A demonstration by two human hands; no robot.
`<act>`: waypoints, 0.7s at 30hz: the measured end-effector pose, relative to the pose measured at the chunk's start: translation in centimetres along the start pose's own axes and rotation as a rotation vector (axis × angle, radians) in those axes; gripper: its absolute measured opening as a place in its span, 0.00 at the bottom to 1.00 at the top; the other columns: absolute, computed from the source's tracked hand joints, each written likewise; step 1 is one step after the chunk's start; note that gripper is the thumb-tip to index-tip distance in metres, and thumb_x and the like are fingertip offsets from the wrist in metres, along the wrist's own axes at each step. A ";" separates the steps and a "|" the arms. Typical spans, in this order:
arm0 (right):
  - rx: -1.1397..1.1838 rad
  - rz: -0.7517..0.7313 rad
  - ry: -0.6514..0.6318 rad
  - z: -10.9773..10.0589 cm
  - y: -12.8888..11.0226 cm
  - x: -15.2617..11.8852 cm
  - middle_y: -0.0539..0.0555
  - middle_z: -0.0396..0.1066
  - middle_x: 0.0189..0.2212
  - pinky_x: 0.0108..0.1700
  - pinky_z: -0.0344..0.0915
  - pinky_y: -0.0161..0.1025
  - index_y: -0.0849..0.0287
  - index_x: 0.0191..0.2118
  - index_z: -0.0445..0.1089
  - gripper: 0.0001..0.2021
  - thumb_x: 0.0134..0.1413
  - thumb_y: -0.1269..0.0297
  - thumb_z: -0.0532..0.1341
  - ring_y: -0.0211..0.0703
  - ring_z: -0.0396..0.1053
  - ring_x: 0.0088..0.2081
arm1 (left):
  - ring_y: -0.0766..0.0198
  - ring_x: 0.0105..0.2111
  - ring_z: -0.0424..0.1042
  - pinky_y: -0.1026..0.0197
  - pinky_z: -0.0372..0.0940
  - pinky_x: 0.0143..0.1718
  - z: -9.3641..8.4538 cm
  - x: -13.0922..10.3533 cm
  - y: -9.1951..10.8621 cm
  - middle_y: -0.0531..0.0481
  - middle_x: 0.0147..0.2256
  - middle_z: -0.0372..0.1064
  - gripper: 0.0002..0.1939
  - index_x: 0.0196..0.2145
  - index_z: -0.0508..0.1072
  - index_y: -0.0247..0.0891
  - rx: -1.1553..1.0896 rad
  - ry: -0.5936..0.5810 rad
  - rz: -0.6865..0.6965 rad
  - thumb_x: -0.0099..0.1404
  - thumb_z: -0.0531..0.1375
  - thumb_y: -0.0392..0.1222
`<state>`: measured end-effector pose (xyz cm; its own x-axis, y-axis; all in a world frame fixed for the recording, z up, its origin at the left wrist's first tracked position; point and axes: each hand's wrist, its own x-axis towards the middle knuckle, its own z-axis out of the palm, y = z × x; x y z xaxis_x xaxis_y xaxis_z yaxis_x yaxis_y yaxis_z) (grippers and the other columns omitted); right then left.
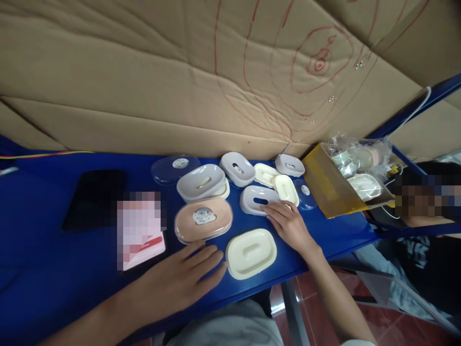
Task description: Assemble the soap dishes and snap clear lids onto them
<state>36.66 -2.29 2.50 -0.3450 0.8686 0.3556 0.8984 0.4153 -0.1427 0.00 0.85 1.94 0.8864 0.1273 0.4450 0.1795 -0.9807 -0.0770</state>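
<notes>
My left hand (183, 276) lies palm down with its fingers stretched out, beside a cream oval soap dish base (252, 276) and just below a pink soap dish with a clear lid (180, 229). My right hand (290, 226) has its fingers at the near right rim of a light grey soap dish (248, 204) with a dark slot in its floor. Its thumb side is outside the rim and a fingertip reaches over it. Behind stand further grey soap dishes (236, 161) (189, 187) and cream pieces (286, 190).
A cardboard box (326, 192) with plastic-wrapped items stands at the right. Clear lids (162, 170) (306, 199) lie at the back. A dark flat object (93, 199) and a phone (144, 240) are at the left. Another person (428, 259) sits at the right.
</notes>
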 end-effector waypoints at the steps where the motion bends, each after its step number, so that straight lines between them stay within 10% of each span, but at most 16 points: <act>1: 0.016 -0.039 0.008 -0.5 -0.3 -0.3 0.55 0.82 0.57 0.64 0.69 0.57 0.51 0.65 0.73 0.17 0.78 0.70 0.58 0.50 0.79 0.58 | 0.55 0.51 0.75 0.49 0.59 0.66 -0.2 0.0 0.0 0.48 0.51 0.79 0.14 0.55 0.77 0.42 0.012 -0.001 -0.002 0.77 0.57 0.33; 10: 0.103 -0.235 -0.037 -2.0 -6.7 -5.5 0.56 0.82 0.54 0.65 0.68 0.51 0.59 0.61 0.75 0.14 0.78 0.64 0.59 0.47 0.77 0.57 | 0.51 0.58 0.73 0.48 0.63 0.65 1.2 2.5 1.1 0.43 0.59 0.74 0.17 0.60 0.74 0.40 -0.032 -0.031 0.009 0.76 0.65 0.43; 21: 0.071 -0.279 -0.019 -0.7 -6.9 -5.3 0.52 0.83 0.56 0.69 0.63 0.49 0.57 0.59 0.76 0.14 0.79 0.71 0.56 0.42 0.75 0.62 | 0.54 0.51 0.74 0.48 0.63 0.62 1.3 3.3 1.2 0.45 0.52 0.78 0.12 0.54 0.78 0.38 -0.070 -0.023 0.041 0.80 0.57 0.34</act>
<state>32.52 -9.95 2.21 -0.5819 0.7229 0.3727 0.7470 0.6562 -0.1064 3.68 0.25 2.12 0.9023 0.0894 0.4218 0.1135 -0.9930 -0.0322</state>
